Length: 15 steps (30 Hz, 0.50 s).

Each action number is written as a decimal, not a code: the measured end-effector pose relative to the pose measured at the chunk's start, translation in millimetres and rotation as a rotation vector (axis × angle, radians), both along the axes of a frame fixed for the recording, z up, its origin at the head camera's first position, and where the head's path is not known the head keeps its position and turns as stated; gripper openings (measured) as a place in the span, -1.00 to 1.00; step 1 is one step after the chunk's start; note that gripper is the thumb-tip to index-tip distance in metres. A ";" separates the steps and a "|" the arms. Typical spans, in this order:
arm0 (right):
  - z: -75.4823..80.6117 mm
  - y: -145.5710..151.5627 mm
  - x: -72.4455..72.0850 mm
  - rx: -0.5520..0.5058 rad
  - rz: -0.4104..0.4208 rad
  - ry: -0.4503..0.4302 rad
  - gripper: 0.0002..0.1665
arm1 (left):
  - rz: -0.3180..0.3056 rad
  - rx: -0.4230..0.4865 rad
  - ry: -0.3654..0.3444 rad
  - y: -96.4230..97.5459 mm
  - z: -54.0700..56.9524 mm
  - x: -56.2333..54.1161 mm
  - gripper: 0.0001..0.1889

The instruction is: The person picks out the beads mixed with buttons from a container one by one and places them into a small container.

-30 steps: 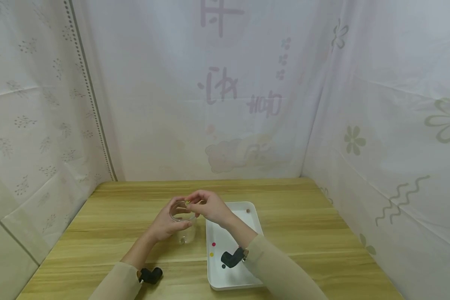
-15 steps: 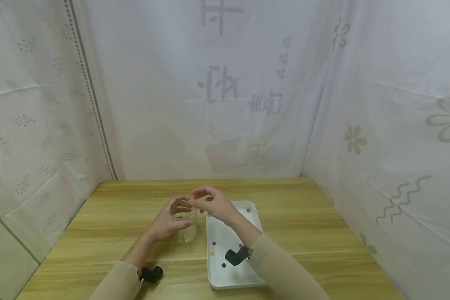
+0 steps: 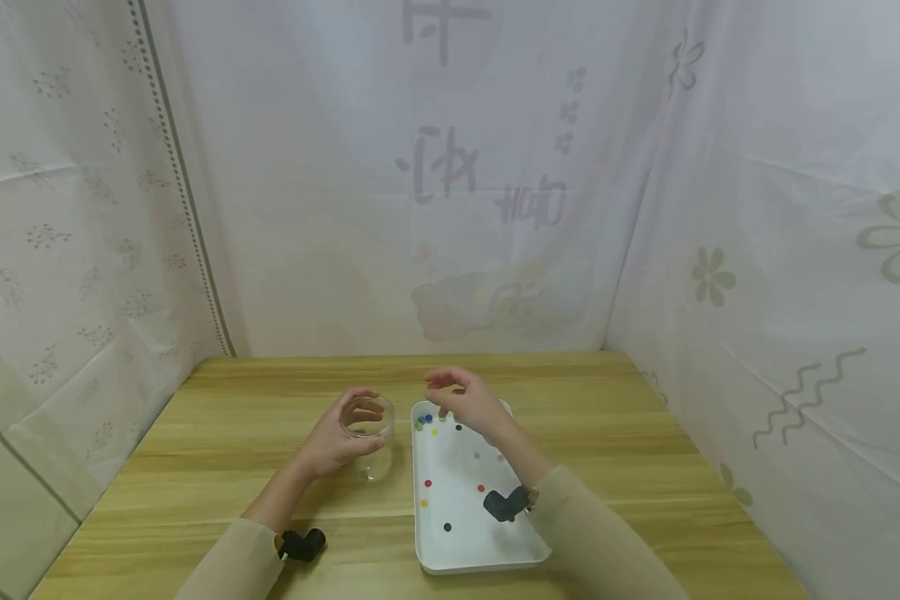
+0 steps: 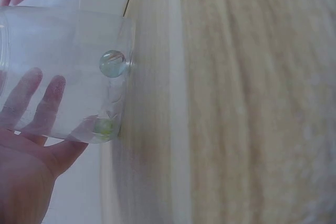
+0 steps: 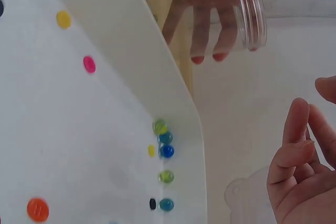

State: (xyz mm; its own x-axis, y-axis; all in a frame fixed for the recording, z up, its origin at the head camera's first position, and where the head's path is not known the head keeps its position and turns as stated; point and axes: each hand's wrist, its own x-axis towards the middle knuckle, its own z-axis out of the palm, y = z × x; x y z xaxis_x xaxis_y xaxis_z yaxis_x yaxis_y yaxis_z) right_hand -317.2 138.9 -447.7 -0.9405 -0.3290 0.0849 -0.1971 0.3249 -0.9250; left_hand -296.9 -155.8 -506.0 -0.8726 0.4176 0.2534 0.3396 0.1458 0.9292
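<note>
My left hand point(image 3: 328, 443) grips a clear, open-topped jar point(image 3: 376, 457) standing on the table, its fingers wrapped round the upper wall. In the left wrist view, a clear marble point(image 4: 112, 64) and a yellow-green marble point(image 4: 104, 127) lie at the jar's bottom. Over the far end of a white tray point(image 3: 450, 546) hovers my right hand point(image 3: 474, 406), fingers loosely bent and nothing visible between them. Glass marbles, among them a dark blue marble point(image 5: 167, 151), line the tray's far end. Flat buttons are scattered there too, including an orange button point(image 5: 38, 210) and a pink button point(image 5: 89, 64).
The wooden table point(image 3: 607, 467) extends around the tray and jar. Patterned cloth curtains point(image 3: 330, 250) enclose its back and sides. A black wrist device point(image 3: 303, 545) sits at the left cuff; another black device point(image 3: 506, 505) is over the tray at the right wrist.
My right hand has moved right, from the jar's mouth to above the tray; the yellow-green thing in its fingertips is gone from them. My left hand stays on the jar.
</note>
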 end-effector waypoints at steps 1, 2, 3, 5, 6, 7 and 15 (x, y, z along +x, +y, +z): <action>-2.2 3.1 -1.3 0.001 -0.009 0.001 -0.60 | 0.000 -0.001 0.002 -0.1 -0.1 0.0 -0.24; -4.2 6.1 -2.6 0.001 -0.020 0.000 -0.61 | -0.001 -0.002 0.004 -0.3 -0.2 0.0 -0.24; -5.9 8.9 -3.8 0.003 -0.033 0.000 -0.63 | -0.003 -0.001 0.005 -0.4 -0.1 0.1 -0.24; -8.9 14.3 -6.2 -0.004 -0.057 -0.006 -0.64 | -0.006 0.000 0.004 -0.5 0.1 0.3 -0.24; -9.8 16.9 -7.2 -0.005 -0.068 -0.009 -0.64 | -0.006 0.000 0.004 -0.4 0.1 0.5 -0.24; -10.5 19.4 -8.2 -0.004 -0.079 -0.014 -0.63 | -0.006 0.000 0.004 -0.5 0.2 0.6 -0.24; -12.3 35.8 -12.3 0.024 -0.149 -0.037 -0.57 | 0.003 0.002 -0.002 -1.1 1.2 1.4 -0.23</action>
State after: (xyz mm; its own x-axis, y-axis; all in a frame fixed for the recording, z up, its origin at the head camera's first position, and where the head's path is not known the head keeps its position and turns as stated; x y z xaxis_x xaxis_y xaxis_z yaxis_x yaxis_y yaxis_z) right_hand -329.4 174.7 -460.0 -0.9814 -0.1872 0.0427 -0.1107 0.3696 -0.9226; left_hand -295.5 -156.9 -504.8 -0.8742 0.4149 0.2522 0.3370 0.1448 0.9303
